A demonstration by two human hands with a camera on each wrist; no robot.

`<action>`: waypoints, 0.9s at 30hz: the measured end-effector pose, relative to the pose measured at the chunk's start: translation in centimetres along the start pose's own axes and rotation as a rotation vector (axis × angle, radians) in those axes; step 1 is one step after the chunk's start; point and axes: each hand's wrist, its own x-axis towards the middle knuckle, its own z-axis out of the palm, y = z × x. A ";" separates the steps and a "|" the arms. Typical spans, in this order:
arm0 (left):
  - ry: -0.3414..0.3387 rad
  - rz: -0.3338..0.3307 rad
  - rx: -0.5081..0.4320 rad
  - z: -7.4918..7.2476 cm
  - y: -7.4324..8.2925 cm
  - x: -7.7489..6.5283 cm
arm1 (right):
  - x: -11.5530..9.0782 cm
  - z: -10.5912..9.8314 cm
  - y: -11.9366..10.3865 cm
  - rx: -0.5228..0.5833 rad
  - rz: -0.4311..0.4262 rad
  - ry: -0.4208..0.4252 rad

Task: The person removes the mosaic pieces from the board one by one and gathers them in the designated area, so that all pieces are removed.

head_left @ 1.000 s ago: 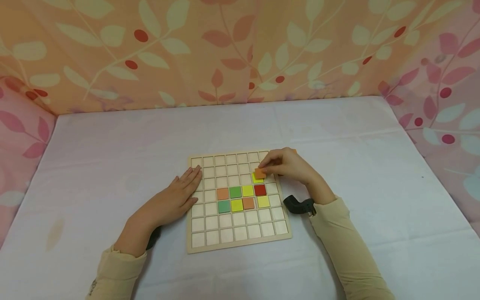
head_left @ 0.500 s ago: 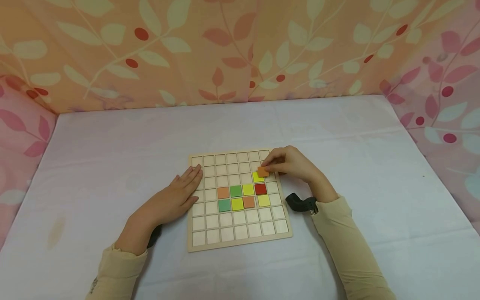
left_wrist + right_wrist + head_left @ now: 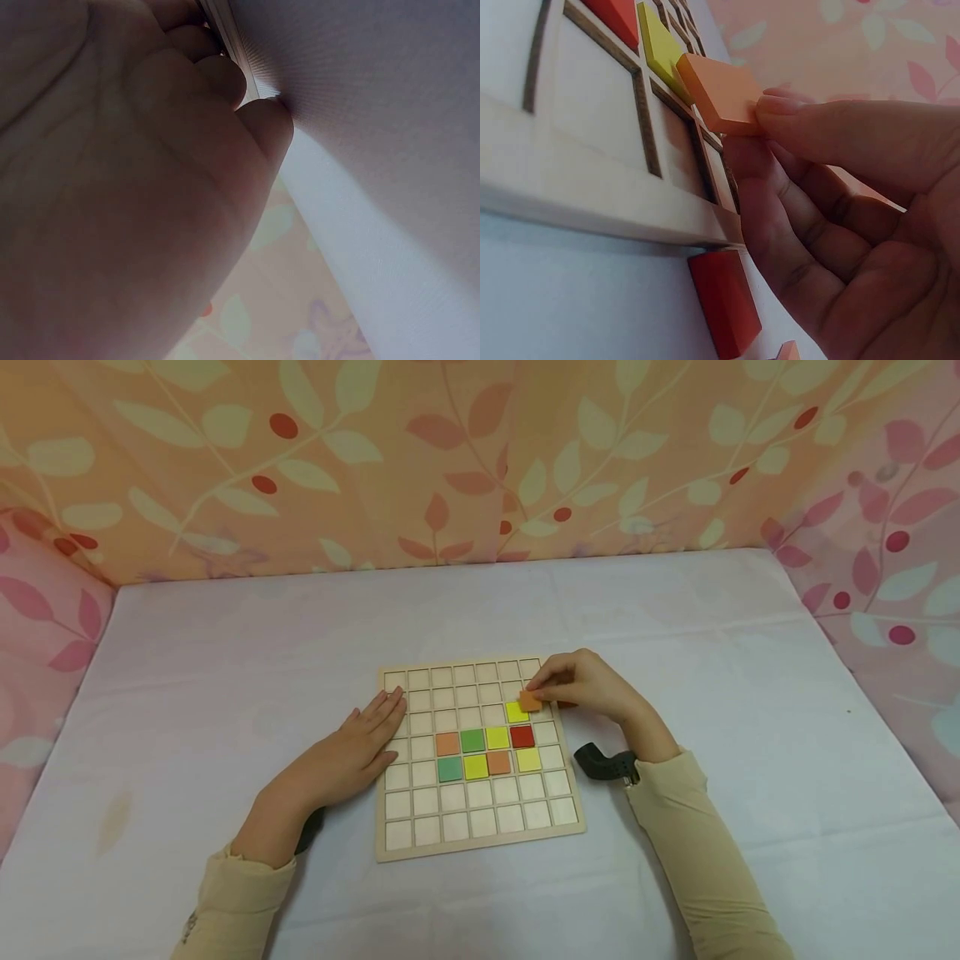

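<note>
Between thumb and fingers, my right hand (image 3: 588, 683) pinches a square orange tile (image 3: 530, 701) above the right part of a wooden grid board (image 3: 480, 847). In the right wrist view, the orange tile (image 3: 724, 94) is tilted, its corner overlapping the yellow tile (image 3: 658, 49) in the grid. My left hand (image 3: 345, 764) lies with straight fingers on the board's left edge, thumb at the rim. Two rows of tiles fill the middle cells, among them a red tile (image 3: 522, 737), a green tile (image 3: 472, 741) and a teal tile (image 3: 450, 769).
Just off the board's right edge, a red tile (image 3: 726, 304) lies on the white cloth, with part of a light orange tile (image 3: 788, 351) near it. A black curved wrist mount (image 3: 603, 762) sticks out from the right sleeve. Floral curtains (image 3: 480, 460) enclose the table's back and sides.
My right hand has shifted slightly right with the orange tile, so more of the yellow tile beneath shows. My left hand stays in place on the board.
</note>
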 end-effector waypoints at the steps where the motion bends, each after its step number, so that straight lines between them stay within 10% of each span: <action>1: 0.000 0.000 0.000 0.0 0.0 0.0 | 0.0 0.0 0.0 0.001 -0.001 0.001; 27: -0.013 -0.012 -0.015 -0.1 0.1 0.0 | -0.4 -1.1 0.3 -0.019 0.014 0.038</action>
